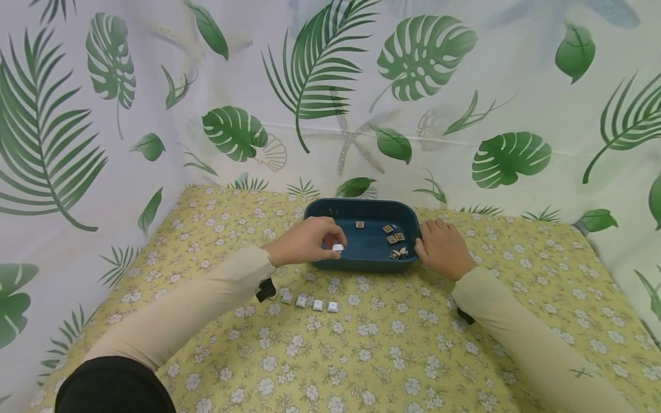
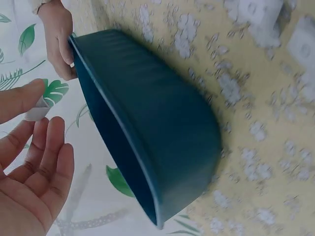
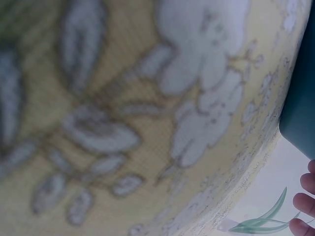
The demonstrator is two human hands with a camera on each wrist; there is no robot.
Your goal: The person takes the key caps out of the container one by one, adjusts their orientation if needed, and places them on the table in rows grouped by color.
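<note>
My left hand (image 1: 308, 240) is over the left side of a dark blue tray (image 1: 361, 265). Thumb and fingertips pinch a small white keycap (image 2: 37, 112), its hollow side showing in the left wrist view. The right hand (image 1: 445, 248) holds the tray's right end, with the thumb at the rim; in the right wrist view, its fingertips (image 3: 304, 201) show beside the tray wall. Inside the tray lie several small brown square pieces (image 1: 392, 238), mostly toward the right, and a lone brown piece (image 1: 360, 225) near the back.
A row of several white keycaps (image 1: 317, 306) lies on the yellow floral cloth (image 1: 382, 350) in front of the tray, partly behind the left wrist. A white curtain with green leaves (image 1: 320, 166) hangs close behind the tray.
</note>
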